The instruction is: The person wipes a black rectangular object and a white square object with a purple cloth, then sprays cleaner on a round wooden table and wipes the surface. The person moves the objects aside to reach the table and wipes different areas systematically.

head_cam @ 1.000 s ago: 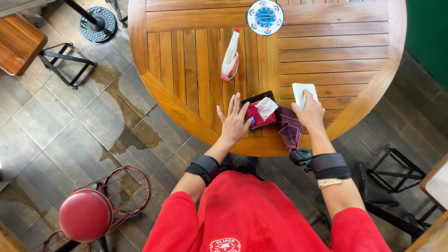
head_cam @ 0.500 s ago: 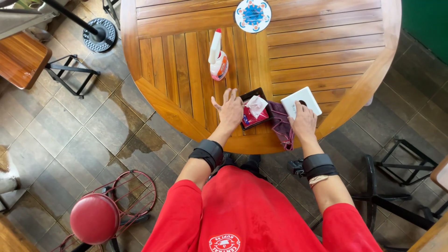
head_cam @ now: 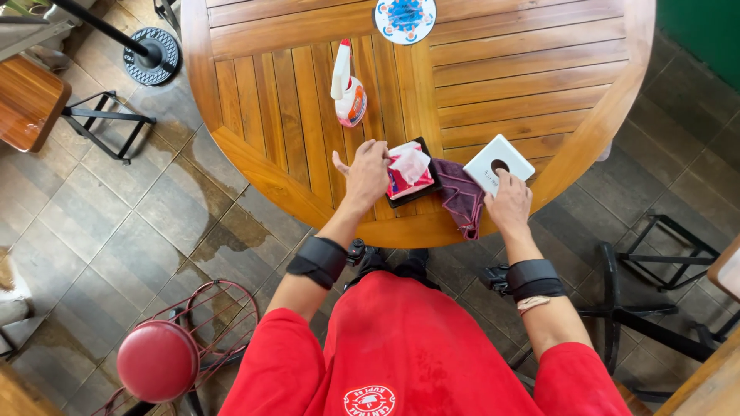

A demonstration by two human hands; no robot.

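My left hand [head_cam: 367, 174] lies on the left edge of a black tissue holder [head_cam: 422, 192], fingers curled over the red-and-white tissue pack [head_cam: 408, 168] in it. My right hand [head_cam: 509, 203] has its fingertips on the near corner of a white square box [head_cam: 499, 162] with a dark round hole. A purple cloth [head_cam: 461, 197] lies crumpled between the holder and the box, hanging a little over the round wooden table's [head_cam: 524, 69] near edge. Both wrists wear black bands.
A white spray bottle [head_cam: 347, 91] with a red label lies on the table beyond my left hand. A round blue-and-white disc [head_cam: 405, 17] sits at the far edge. A red stool [head_cam: 158, 360] stands lower left, a wooden seat [head_cam: 27, 100] left, black frames [head_cam: 655, 254] right. The tile floor is wet.
My left hand, spread flat before, has curled its fingers onto the tissue holder. The white box has shifted right, away from the holder, under my right hand. The view has shifted slightly.
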